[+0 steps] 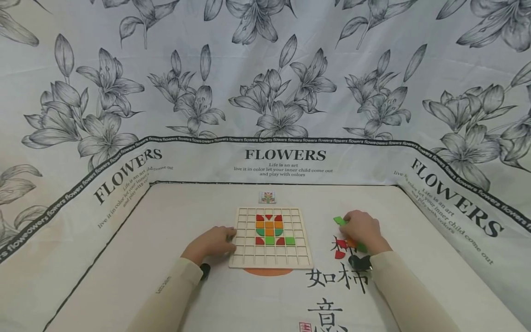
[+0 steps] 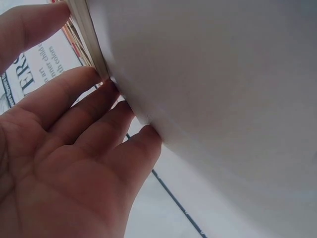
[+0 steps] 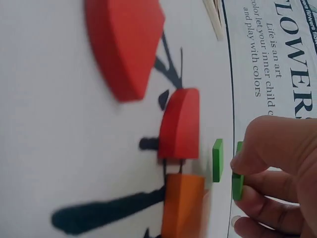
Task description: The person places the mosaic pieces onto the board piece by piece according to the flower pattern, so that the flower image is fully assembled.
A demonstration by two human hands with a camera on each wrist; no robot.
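Observation:
My left hand (image 1: pixel 213 242) rests at the left edge of a square wooden grid board (image 1: pixel 244 253); in the left wrist view its fingertips touch the board's rim (image 2: pixel 91 42). Red, orange and green tiles form a pattern in the board's middle columns. Off to the board's right, my right hand (image 1: pixel 361 228) pinches a small green tile (image 3: pixel 238 186) between thumb and fingers. Another green tile (image 3: pixel 218 160) is close beside it. Nearer the wrist are an orange tile (image 3: pixel 183 206) and two red curved tiles, one of them (image 3: pixel 124 44) larger in the right wrist view.
A small pattern card (image 1: pixel 267 198) lies behind the board. The white cloth bears black brush characters (image 1: pixel 338 279) and an orange printed shape (image 1: pixel 268 272) at the board's front edge. A flower-printed curtain (image 1: pixel 286 161) encloses the back and sides.

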